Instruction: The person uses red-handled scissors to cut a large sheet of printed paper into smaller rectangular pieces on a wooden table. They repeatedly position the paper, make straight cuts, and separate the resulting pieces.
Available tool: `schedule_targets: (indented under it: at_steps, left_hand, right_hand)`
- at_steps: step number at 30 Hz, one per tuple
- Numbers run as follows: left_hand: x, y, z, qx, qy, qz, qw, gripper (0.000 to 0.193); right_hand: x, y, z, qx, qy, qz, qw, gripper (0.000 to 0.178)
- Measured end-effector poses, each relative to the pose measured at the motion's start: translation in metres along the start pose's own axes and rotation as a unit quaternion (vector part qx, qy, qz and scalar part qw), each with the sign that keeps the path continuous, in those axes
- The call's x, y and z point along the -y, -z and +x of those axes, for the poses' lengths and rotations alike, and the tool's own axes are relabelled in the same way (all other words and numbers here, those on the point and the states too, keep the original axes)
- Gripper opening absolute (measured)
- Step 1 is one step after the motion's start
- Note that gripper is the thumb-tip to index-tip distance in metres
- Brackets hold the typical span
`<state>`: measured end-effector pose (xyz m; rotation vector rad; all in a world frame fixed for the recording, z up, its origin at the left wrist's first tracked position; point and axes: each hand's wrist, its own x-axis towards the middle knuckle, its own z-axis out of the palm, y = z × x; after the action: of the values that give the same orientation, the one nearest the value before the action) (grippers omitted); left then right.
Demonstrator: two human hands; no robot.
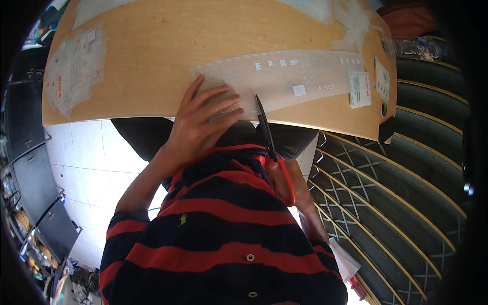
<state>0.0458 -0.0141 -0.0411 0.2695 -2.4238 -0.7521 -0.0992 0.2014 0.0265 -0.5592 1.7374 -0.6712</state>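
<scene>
A long translucent plastic packaging sheet (277,81) with striped borders and small white printed symbols lies along the table's near edge. My left hand (195,119) rests on its left part, palm down with fingers spread. My right hand (280,178), low in front of my shirt, grips scissors (265,124) by their red handles. Their dark blades point away from me and reach over the sheet's near edge, just right of my left fingertips. Whether a blade lies under the sheet, I cannot tell.
The wooden table (152,46) carries another clear plastic piece (76,71) at the left and a labelled packet (360,89) at the right. Beside the table on the right stand dark shelves or slats with yellow edges (427,162). Dark cabinets (38,178) line the far left.
</scene>
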Motion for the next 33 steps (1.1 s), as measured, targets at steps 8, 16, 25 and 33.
schedule_targets:
  at_steps: [8, 16, 25, 33]
  left_hand:
    - [0.0, 0.002, 0.001, 0.005, -0.007, -0.013, 1.0, 0.026]
    - [0.002, 0.0, -0.002, -0.002, 0.0, -0.019, 1.0, 0.025]
    - [0.001, 0.001, 0.0, -0.009, -0.002, -0.027, 1.0, 0.023]
    - [0.001, 0.0, 0.001, -0.016, -0.005, -0.034, 0.999, 0.025]
  right_hand:
    - [-0.007, 0.001, 0.01, -0.022, 0.084, -0.072, 0.994, 0.038]
    - [-0.012, -0.008, 0.016, -0.071, 0.061, -0.077, 0.993, 0.041]
    - [-0.006, -0.008, 0.017, -0.073, 0.088, -0.068, 0.991, 0.042]
    - [-0.005, -0.011, 0.022, -0.094, 0.069, -0.074, 0.99, 0.047]
